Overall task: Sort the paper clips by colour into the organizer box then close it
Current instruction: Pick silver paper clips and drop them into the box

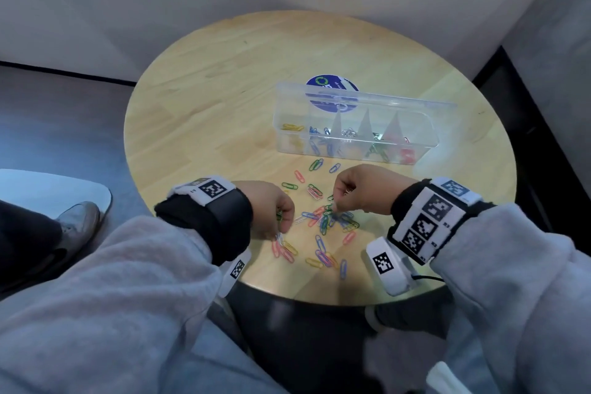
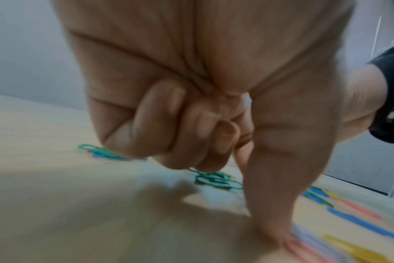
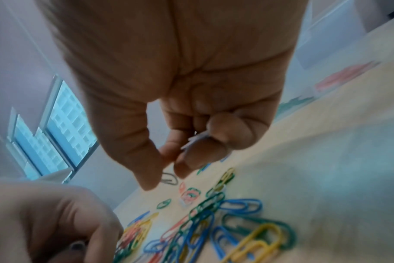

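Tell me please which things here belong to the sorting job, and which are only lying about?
Belong to the job:
- loose paper clips on the table
- organizer box, lid open, some clips already sorted inside
- left hand, holding green clips
- right hand, holding white clips

Only lying about:
- blue round sticker behind the box
- round wooden table

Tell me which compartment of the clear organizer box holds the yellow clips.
The leftmost compartment of the clear plastic organizer box: it alone shows yellow paper clips; its neighbours hold blue, silver, green and red.
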A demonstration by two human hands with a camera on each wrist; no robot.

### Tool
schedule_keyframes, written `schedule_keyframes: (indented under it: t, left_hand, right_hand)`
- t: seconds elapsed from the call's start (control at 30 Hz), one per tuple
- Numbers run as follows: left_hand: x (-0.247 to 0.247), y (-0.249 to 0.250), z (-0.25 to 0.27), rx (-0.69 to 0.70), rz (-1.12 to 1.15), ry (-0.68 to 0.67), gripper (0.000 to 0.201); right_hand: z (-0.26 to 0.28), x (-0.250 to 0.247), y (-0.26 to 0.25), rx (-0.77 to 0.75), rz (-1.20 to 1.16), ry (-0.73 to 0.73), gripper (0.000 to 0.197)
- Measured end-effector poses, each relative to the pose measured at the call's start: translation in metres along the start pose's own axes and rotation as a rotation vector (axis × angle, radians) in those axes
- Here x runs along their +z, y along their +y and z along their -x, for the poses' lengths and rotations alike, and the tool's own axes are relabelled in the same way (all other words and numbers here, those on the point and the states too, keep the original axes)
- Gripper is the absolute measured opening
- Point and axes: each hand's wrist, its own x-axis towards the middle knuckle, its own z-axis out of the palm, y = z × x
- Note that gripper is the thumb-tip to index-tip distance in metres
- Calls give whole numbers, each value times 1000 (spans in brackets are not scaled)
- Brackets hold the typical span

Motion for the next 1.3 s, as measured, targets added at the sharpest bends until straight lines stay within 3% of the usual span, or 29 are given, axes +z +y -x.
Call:
schedule_keyframes:
  t: [0.27,0.4,0.63,0.73,0.87,1.03,1.1,1.2,1.3]
  left_hand:
    - [0,-2,-7,-18,-26,17,12]
    - [2,-1,-5,-7,-54,42,13]
    - [-3,-1,-4,-12,-1,-13,9]
    - [-13,-10,-2,16,241,-38,16]
    - [-28,-10,5,21,817,28,28]
    - [-37,-10,7,27,1357,132,31]
    - [-38,-12,8,30,1474,127,33]
    - [-38,-14,8,30,1552,95,41]
    - [-39,-13,8,-5,1543,97,30]
  right_hand:
    - [2,3,22,77,-375,10,17]
    - [1,8,27,93,-440,-2,26]
    - [0,6,31,148,-502,15,24]
    - [-1,6,33,174,-623,-17,25]
    - [-2,6,32,209,-877,-63,28]
    - [1,3,26,228,-913,-68,23]
    - [0,1,27,216,-845,-41,20]
    - [-2,0,28,192,-561,8,18]
    - [-2,-1,25,154,-297,15,17]
